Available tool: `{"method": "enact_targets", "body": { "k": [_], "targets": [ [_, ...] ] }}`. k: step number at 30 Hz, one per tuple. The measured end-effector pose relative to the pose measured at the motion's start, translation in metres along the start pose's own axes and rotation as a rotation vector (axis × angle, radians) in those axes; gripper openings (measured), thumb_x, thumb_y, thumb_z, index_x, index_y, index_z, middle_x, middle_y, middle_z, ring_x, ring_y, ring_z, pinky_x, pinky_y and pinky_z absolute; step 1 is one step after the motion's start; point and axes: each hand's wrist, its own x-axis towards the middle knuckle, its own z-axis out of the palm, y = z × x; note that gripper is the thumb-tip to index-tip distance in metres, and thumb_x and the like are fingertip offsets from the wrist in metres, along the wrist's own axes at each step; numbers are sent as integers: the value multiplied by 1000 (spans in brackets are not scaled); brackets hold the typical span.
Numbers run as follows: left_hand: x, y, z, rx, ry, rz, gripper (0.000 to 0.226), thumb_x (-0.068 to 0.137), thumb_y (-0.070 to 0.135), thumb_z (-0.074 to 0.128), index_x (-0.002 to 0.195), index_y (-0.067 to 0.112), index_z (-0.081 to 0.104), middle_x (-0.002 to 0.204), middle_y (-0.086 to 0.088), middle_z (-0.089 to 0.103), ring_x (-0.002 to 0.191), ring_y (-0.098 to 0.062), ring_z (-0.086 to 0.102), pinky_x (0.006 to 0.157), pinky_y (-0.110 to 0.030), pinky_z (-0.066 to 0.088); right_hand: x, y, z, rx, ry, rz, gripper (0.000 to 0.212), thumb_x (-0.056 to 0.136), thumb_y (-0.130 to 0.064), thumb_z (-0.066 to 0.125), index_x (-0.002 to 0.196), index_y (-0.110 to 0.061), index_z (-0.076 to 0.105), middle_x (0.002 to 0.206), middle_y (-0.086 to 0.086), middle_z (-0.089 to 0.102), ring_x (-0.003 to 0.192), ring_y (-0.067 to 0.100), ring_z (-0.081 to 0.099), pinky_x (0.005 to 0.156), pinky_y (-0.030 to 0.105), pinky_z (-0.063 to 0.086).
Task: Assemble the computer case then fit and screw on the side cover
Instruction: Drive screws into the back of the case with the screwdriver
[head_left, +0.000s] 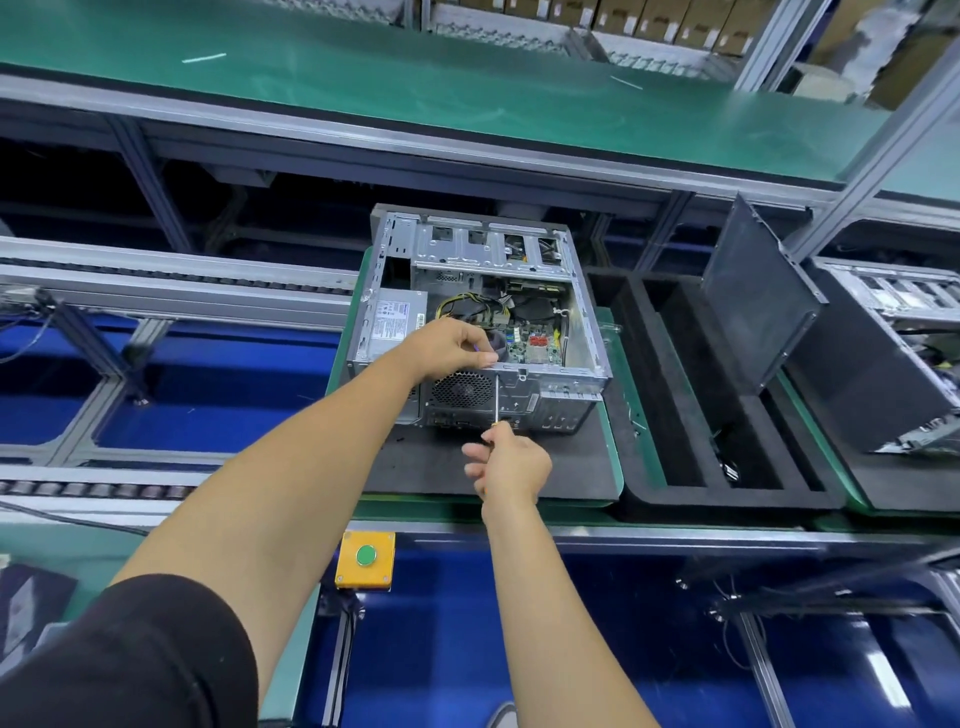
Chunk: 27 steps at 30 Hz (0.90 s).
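Observation:
An open computer case (582, 332) lies on its side on a black foam pad (415, 467), its motherboard and cables exposed. My right hand (511, 465) grips the handle of a screwdriver (496, 400), whose shaft points up to the case's near top rim. My left hand (454, 348) reaches over that rim and pinches something small at the screwdriver's tip; what it holds is too small to tell. A dark side cover (753, 291) leans upright in a black foam tray to the right.
The black foam tray (644, 405) has long slots. Another open case (893, 332) lies at the far right. A yellow box with a green button (365, 558) sits on the near rail. Roller conveyor rails (156, 291) run left; a green shelf (415, 88) spans above.

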Motion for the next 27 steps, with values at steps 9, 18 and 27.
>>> {"method": "enact_targets", "body": {
  "k": [9, 18, 27],
  "targets": [
    [0, -1, -1, -24, 1, -7, 16, 90, 42, 73, 92, 27, 76, 101, 4, 75, 102, -17, 68, 99, -44, 52, -2, 11, 6, -106, 67, -176, 17, 91, -8, 60, 79, -9, 48, 53, 7, 64, 35, 17, 54, 39, 26, 42],
    [4, -4, 0, -32, -17, 7, 16, 91, 37, 74, 93, 22, 77, 94, 14, 73, 95, -9, 68, 94, -35, 52, 5, -17, -19, 355, -348, 418, 27, 100, -24, 57, 79, -7, 59, 62, 1, 64, 36, 8, 48, 32, 14, 31],
    [7, -8, 1, -52, -7, -27, 15, 89, 42, 75, 86, 27, 76, 89, 14, 73, 90, -7, 66, 92, -34, 51, 4, -1, -10, -87, -57, -132, 12, 87, -6, 60, 80, -5, 50, 56, 9, 53, 33, 18, 48, 39, 24, 34]
  ]
}}
